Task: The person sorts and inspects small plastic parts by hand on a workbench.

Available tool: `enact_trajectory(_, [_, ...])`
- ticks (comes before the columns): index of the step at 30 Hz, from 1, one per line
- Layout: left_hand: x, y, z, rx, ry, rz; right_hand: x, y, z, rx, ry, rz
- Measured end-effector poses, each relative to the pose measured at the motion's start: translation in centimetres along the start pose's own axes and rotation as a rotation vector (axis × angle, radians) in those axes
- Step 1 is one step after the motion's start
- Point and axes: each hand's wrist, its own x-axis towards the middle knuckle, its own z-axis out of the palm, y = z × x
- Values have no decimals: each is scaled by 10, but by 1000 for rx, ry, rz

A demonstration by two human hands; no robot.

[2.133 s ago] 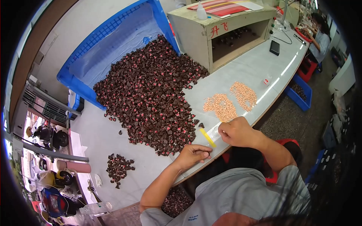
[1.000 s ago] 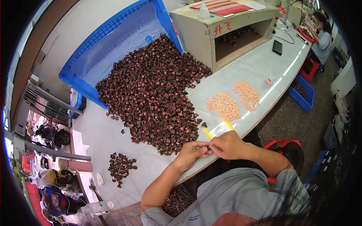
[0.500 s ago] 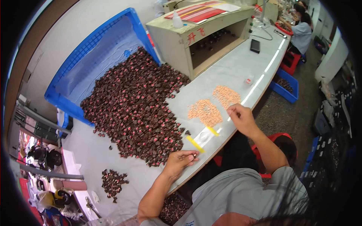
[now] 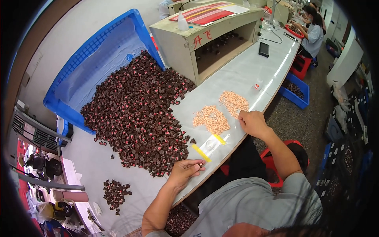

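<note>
My left hand (image 4: 185, 172) is closed in a pinch at the table's front edge. A small dark piece (image 4: 200, 164) with a pale spot shows between its thumb and forefinger. Beyond it spreads a big heap of dark brown pieces (image 4: 138, 118) with pink spots. My right hand (image 4: 254, 124) hovers by the near end of two flat piles of tiny peach-orange bits, the farther pile (image 4: 233, 102) and the nearer pile (image 4: 212, 119). Its fingers are bent together, and whatever they hold is hidden. Two yellow tape strips, one of them the nearer strip (image 4: 201, 153), lie between my hands.
A blue crate (image 4: 92, 51) lies tipped behind the heap. Right of it stands a beige open-fronted box (image 4: 173, 47) with a white bottle (image 4: 182, 22) on top. A smaller dark pile (image 4: 115, 194) sits at left. Farther along the table, a person (image 4: 314, 37) works by a red basket (image 4: 294, 31).
My right hand has dipped slightly and its fingers have curled in closer beside the orange piles. The left hand has turned a little, showing more of the dark piece. The whole view has shifted slightly.
</note>
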Motion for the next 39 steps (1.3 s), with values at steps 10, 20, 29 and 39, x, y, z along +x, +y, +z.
enact_trajectory(10, [-2, 1, -7, 25, -83, -32, -16, -72, -10, 776, -99, -223])
enact_trajectory(20, [0, 2, -3, 62, -109, -84, -35, -135, 22, 825, -303, -409])
enact_trajectory(29, [-1, -2, -4, 49, -99, -50, -38, -131, 20, 755, -191, -324])
enact_trajectory(39, [-2, 3, 4, 152, -101, -57, -40, -126, 29, 803, -441, -302])
